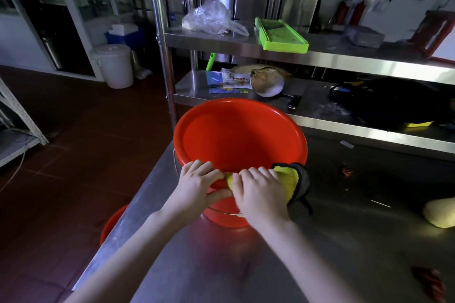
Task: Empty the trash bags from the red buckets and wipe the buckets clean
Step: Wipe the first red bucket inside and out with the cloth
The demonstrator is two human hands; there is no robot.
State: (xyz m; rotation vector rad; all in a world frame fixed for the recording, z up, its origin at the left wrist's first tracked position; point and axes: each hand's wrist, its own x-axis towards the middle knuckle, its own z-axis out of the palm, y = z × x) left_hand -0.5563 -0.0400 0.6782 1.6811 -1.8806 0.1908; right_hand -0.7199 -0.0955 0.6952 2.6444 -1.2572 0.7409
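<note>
My left hand [197, 184] and right hand [258, 194]: both bare, plain skin from the fingers [248, 174] back over the knuckles to the wrists. Left forearm [138, 248] and right forearm [307, 261] bare as well, right down to the bottom edge of the view, both slim with narrow wrists and smooth outlines. Fingers are short-ish and rounded at the tips, knuckles show as soft bumps; nails too blurred to read, can't tell any finer detail there.
</note>
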